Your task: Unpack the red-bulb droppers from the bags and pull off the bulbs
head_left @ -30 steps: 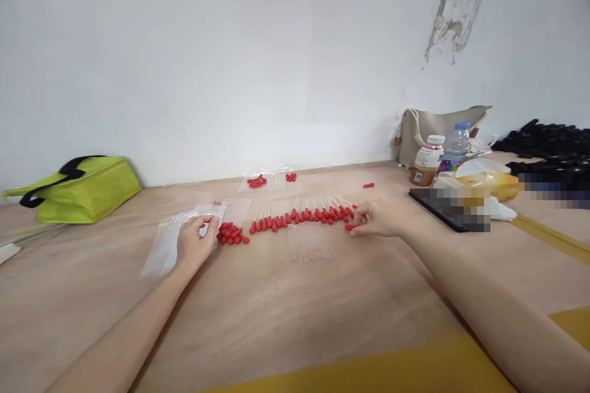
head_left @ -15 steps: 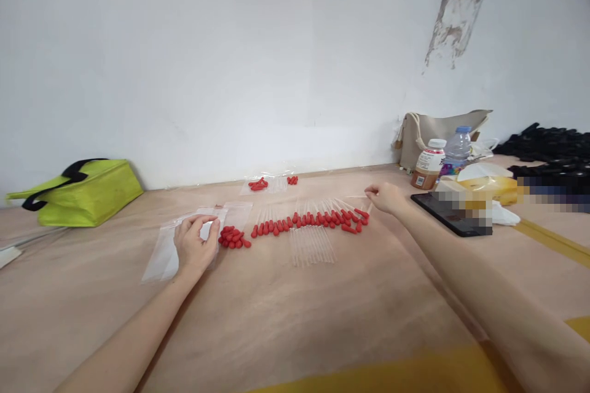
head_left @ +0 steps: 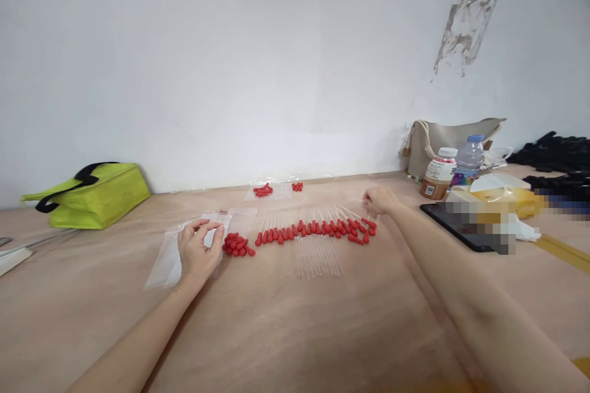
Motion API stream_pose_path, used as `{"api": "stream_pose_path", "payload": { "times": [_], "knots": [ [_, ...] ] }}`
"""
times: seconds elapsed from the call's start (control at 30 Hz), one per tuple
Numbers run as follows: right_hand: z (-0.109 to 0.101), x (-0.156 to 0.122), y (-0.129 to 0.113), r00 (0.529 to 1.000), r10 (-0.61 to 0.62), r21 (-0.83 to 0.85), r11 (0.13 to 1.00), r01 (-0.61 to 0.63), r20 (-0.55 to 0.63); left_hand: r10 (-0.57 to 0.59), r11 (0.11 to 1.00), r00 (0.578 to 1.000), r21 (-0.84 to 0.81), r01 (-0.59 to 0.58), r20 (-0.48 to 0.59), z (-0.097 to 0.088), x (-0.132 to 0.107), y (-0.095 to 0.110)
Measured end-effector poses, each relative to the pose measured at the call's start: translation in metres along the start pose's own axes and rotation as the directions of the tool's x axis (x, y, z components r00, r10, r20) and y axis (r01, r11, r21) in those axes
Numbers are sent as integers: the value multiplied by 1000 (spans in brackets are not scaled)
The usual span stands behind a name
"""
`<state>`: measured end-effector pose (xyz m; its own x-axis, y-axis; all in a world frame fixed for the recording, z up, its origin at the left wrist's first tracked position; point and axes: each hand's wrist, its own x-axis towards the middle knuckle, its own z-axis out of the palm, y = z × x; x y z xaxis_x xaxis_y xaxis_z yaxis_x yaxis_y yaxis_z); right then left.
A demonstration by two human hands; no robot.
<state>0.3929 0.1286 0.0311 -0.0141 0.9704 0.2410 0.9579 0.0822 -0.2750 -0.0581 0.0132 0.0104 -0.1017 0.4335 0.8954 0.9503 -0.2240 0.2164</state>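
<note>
My left hand (head_left: 199, 250) rests over flat clear zip bags (head_left: 168, 261), its fingers loosely curved and apart, with nothing visible between them. Right beside its fingertips lies a pile of loose red rubber bulbs (head_left: 236, 245). A row of droppers with red bulbs (head_left: 316, 229) runs across the middle, their thin clear tubes pointing away from me. Below that row lies a fan of bare clear tubes (head_left: 318, 256). At the row's right end, my right hand (head_left: 380, 201) is closed in a pinch on what looks like a thin clear tube, mostly hidden by the fingers.
Bagged red-bulb droppers (head_left: 276, 190) lie near the wall. A lime-green bag (head_left: 104, 196) stands at the left. On the right are a phone (head_left: 456, 227), a drink bottle (head_left: 440, 175), a water bottle (head_left: 470, 156), a beige bag (head_left: 419, 141), a tissue pack (head_left: 507, 199) and black items (head_left: 557, 153).
The view has shifted slightly, so everything sits a little lower and to the right. Both hands keep nearly the same pose; my right hand has moved slightly toward the row.
</note>
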Motion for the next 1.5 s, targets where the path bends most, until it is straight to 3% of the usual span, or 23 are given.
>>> {"api": "stream_pose_path", "payload": {
  "times": [0.13, 0.23, 0.3, 0.37, 0.4, 0.5, 0.57, 0.63, 0.7, 0.77, 0.8, 0.87, 0.93, 1.0, 1.27, 1.37, 1.4, 1.5],
  "knots": [
    [-17, -13, -22, 984, -43, 151, 986, 70, -175, 8, 1000, 1000, -4, -8, -7, -6, 1, 11],
    [-18, -43, -53, 959, -75, 335, 927, 168, -274, 58, 996, 998, -64, -57, 26, -14, -2, 35],
    [-11, -73, -76, 965, -38, 778, 583, 232, -259, 125, 978, 987, -180, -105, 104, -21, -8, 60],
    [0, -107, -98, 992, -63, 966, 226, 122, -111, 218, 931, 944, -343, -126, 246, -27, -17, 87],
    [6, -122, -108, 995, -86, 994, 92, 63, -55, 267, 901, 907, -419, -115, 327, -29, -22, 99],
    [21, -158, -128, 985, -160, 988, -122, -90, 70, 354, 841, 807, -539, -53, 473, -30, -35, 126],
    [28, -168, -133, 963, -239, 973, -160, -166, 125, 372, 821, 777, -570, -20, 508, -27, -41, 131],
    [33, -171, -134, 947, -292, 977, -118, -175, 134, 384, 813, 755, -582, -5, 531, -23, -44, 131],
    [35, -170, -132, 951, -297, 996, 41, -77, 86, 386, 818, 745, -575, -3, 545, -20, -46, 128],
    [35, -169, -128, 946, -318, 932, 320, 171, -65, 382, 824, 749, -567, -11, 542, -17, -46, 126],
    [35, -169, -126, 916, -366, 822, 463, 332, -164, 392, 819, 749, -574, -19, 534, -17, -47, 125],
    [33, -171, -122, 800, -513, 491, 634, 597, -311, 432, 800, 735, -598, -45, 523, -17, -49, 125],
    [30, -174, -121, 691, -637, 217, 662, 718, -343, 481, 786, 716, -611, -96, 506, -19, -50, 125],
    [28, -177, -120, 640, -693, 96, 650, 754, -331, 524, 777, 697, -610, -155, 490, -21, -51, 124],
    [26, -183, -119, 591, -736, 54, 610, 790, -332, 604, 740, 646, -629, -239, 466, -28, -53, 115],
    [26, -183, -112, 616, -718, 93, 624, 776, -324, 576, 750, 674, -628, -208, 464, -28, -53, 109],
    [25, -181, -109, 650, -691, 119, 651, 750, -317, 551, 759, 695, -623, -188, 461, -28, -53, 107],
    [20, -173, -98, 807, -505, 219, 788, 576, -305, 450, 795, 765, -597, -108, 461, -28, -50, 103]
  ]
}}
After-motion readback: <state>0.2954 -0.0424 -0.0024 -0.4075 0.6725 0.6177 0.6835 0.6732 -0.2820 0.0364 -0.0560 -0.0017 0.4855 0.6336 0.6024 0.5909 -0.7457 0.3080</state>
